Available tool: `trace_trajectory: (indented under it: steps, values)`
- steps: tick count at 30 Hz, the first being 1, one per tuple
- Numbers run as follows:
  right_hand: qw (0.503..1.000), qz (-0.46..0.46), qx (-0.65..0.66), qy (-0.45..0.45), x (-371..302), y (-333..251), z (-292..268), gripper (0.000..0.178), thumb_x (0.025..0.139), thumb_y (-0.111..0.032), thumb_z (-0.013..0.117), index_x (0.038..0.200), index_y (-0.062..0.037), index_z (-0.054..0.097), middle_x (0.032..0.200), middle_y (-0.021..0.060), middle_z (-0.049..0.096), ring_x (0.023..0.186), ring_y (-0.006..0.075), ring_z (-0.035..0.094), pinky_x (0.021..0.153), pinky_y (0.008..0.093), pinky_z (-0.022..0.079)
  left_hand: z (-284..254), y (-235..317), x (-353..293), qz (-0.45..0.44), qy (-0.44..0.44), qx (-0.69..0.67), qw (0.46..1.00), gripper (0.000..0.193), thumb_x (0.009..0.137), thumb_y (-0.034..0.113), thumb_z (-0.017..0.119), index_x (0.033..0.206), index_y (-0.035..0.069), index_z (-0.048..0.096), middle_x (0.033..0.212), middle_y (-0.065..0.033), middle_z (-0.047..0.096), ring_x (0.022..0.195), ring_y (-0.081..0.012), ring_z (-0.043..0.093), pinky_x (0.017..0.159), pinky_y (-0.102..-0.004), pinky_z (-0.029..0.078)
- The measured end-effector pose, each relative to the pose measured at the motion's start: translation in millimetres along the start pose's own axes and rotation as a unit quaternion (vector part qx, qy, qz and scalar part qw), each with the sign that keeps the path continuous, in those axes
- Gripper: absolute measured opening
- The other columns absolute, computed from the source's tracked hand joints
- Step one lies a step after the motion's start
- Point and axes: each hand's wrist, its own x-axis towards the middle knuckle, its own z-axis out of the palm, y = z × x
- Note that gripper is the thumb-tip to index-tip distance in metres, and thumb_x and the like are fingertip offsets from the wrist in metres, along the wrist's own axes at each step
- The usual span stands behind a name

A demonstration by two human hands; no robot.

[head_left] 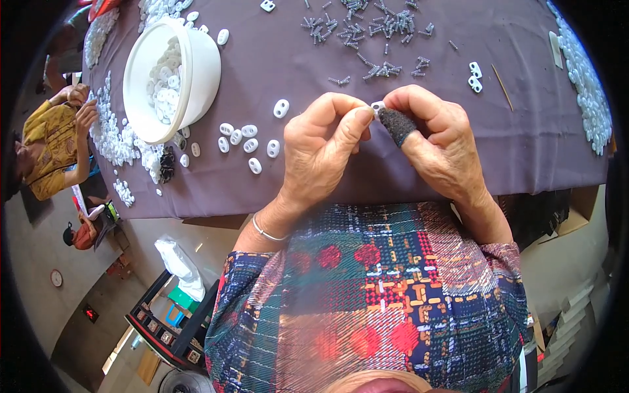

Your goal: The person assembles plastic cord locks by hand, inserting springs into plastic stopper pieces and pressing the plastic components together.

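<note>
**Small white part pinched between both hands above the near counter edge**

Nearest the camera: the person's patterned sleeves, forearms rising from the lower edge, a thin bangle on the left wrist.

Left hand (321,154) and right hand (436,141) met just above the near edge of the counter (524,150), which was covered in a purple-grey cloth. Between them sat one small white plastic piece (378,105), mostly hidden. Left thumb and forefinger were closed together on its left side. The right hand's fingers were closed on it from the right, one fingertip wearing a dark grey finger cot (397,126).

Left of the hands, on the cloth: a loose group of white oval two-hole pieces (247,141). Further left and farther off, a white bowl (196,78), tilted and part-filled with the same pieces, more of them heaped beyond it along the left edge. Far centre: a scatter of small metal screws (373,29). Far right: two joined white pieces (475,77), a thin wooden stick (503,87), and another heap of white parts along the right edge.

Risk, as judged: the piece was tiny and held only at the fingertips over the counter edge; a slip could drop it into the lap or onto the floor. The tilted bowl might spill if nudged.
</note>
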Motion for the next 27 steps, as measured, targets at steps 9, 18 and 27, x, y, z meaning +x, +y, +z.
trace_trajectory:
  steps: [9,18,27]
  values:
    - [0.994,0.095,0.050,-0.033,2,-11,-2,0.021,0.069,0.001,0.048,0.088,0.0027,0.058,0.069,0.0105,0.058,0.064,0.0143,0.055,0.060,0.0275,0.044,-1,-2,-2,0.035,0.000,-0.028,0.999,0.012,0.088,0.012,0.059,0.090,0.001,0.060,0.068,0.0017,0.056,0.056,-0.0023,0.046,0.050,-0.0163,0.037]
    - [0.991,0.091,0.095,-0.019,2,-9,0,0.016,0.074,0.003,0.050,0.088,0.0046,0.058,0.069,0.0042,0.058,0.059,0.0084,0.052,0.055,0.0230,0.042,1,-9,-1,0.083,0.011,0.032,0.996,0.008,0.087,0.008,0.060,0.086,0.000,0.061,0.072,0.0010,0.059,0.064,-0.0033,0.050,0.056,-0.0172,0.040]
    - [0.967,0.149,0.203,-0.034,2,-11,1,0.015,0.080,0.002,0.049,0.089,0.0042,0.060,0.070,0.0009,0.057,0.051,0.0040,0.049,0.045,0.0182,0.040,-6,-3,-5,0.121,0.031,0.037,0.991,0.016,0.081,0.008,0.066,0.093,-0.001,0.060,0.072,0.0009,0.056,0.064,-0.0042,0.050,0.057,-0.0183,0.041]
